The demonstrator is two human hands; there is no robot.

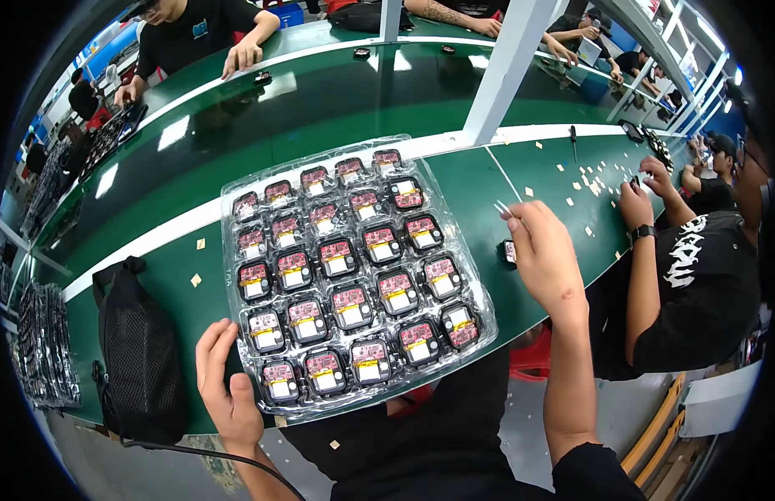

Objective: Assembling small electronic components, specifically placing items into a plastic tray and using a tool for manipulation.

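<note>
Head view: a clear plastic tray (237,194) is seen lying on a green workbench (537,171), filled with rows of small black modules (351,306), each carrying a red board and a pale or yellow label; every visible pocket of the tray is occupied. The left hand (227,392) is placed at the near left corner of the tray; the thumb is laid on the rim and the fingers are curled against the tray's edge, so the corner is gripped. The right hand (544,255) is held just beyond the right edge of the tray, above the bench; its fingers are closed around a thin pair of tweezers (502,207), whose tips point up and to the left. One single module (509,251) is seen on the bench just beside the right hand, partly hidden by it; whether it is touched cannot be told. A black mesh bag (141,359) stands on the bench to the left of the tray, near the left hand but apart from it; a cable runs from its base along the near edge. Small tan paper scraps (195,280) are scattered over the green surface, most densely to the far right. A stack of further trays (45,342) is seen at the far left. A white post (508,67) rises behind the tray. Another person (696,275) in a black shirt is seated at the right, with both hands on the bench.
</note>
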